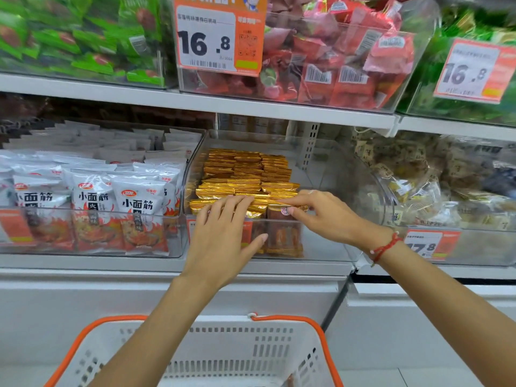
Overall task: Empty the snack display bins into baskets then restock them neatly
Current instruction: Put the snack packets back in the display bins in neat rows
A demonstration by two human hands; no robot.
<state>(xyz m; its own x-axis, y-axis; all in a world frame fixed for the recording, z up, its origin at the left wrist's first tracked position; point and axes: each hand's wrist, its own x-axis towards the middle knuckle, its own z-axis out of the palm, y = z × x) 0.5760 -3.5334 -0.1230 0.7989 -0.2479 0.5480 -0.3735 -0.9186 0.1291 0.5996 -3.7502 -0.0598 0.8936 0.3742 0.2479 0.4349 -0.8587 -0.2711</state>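
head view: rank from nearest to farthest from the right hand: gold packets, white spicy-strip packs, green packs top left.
From the right hand:
1. gold packets, under its fingertips in the middle bin.
2. white spicy-strip packs, next bin to the left.
3. green packs, upper shelf, far left.

Clear plastic bin on the middle shelf, open-topped, left half filled with gold foil snack packets standing upright in tight rows; right half bare. White slotted basket with orange rim and handles sits below my arms.
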